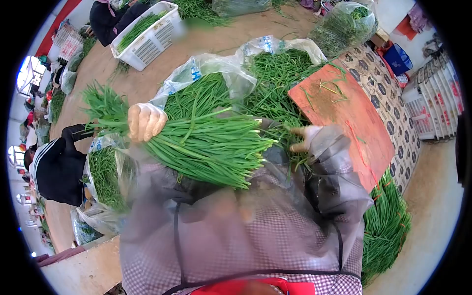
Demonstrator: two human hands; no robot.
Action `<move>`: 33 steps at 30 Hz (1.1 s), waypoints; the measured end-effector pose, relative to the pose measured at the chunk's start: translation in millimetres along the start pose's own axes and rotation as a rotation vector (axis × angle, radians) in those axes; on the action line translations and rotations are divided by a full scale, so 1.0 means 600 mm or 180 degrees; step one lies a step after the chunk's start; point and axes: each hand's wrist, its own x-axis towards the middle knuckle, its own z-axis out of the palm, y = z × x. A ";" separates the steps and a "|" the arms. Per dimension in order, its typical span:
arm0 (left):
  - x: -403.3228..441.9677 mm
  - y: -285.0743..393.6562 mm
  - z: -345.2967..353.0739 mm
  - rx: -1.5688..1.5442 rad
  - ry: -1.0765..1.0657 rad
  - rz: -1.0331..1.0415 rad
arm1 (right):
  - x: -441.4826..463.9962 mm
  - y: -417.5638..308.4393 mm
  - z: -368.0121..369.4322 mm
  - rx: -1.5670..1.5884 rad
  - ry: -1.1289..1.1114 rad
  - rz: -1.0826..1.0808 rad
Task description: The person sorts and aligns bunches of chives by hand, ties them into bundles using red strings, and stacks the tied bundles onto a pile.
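My left hand (146,122), in a pale glove, is closed around a large bunch of green chives (211,145). The bunch lies sideways across my front, leafy tips to the left and pale cut ends to the right. To the right of those ends, my right hand (301,139) has its fingers curled among loose chive stems (298,160), with some stems hanging below it. Part of its grip is hidden by the greens and the sleeve. Just beyond are two piles of chives (278,73) in open clear plastic bags (209,64).
A red board (346,120) with scraps lies at my right, above tied chive bundles (386,226). A white crate (147,37) stands at the far left. A person in black (61,167) sits at left beside another bag of greens (105,172). White crates (432,105) stack at right.
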 end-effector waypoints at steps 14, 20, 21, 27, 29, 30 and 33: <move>0.019 -0.047 0.010 -0.0261 0.0809 -0.0038 | 0.081 -0.249 -0.025 -0.0188 0.2279 -0.2683; -0.027 -0.012 -0.006 -0.0024 0.0667 0.0057 | 0.050 -0.048 0.036 0.0891 0.1106 -0.1559; -0.031 -0.009 -0.018 -0.0050 0.0504 0.0005 | 0.047 -0.002 0.061 0.0534 0.1260 -0.1195; -0.023 -0.018 0.018 0.0190 0.1322 0.0028 | -0.003 0.052 0.092 -0.0363 0.1314 0.0254; -0.014 -0.033 0.022 0.0201 0.1481 0.0081 | 0.010 -0.014 0.066 0.0606 0.2180 -0.0884; -0.007 -0.040 0.024 0.0210 0.1636 0.0129 | 0.008 -0.074 0.042 0.1067 0.2286 -0.1487; 0.014 -0.057 0.037 0.0239 0.1950 0.0090 | 0.016 -0.225 0.015 0.0393 0.2333 -0.2486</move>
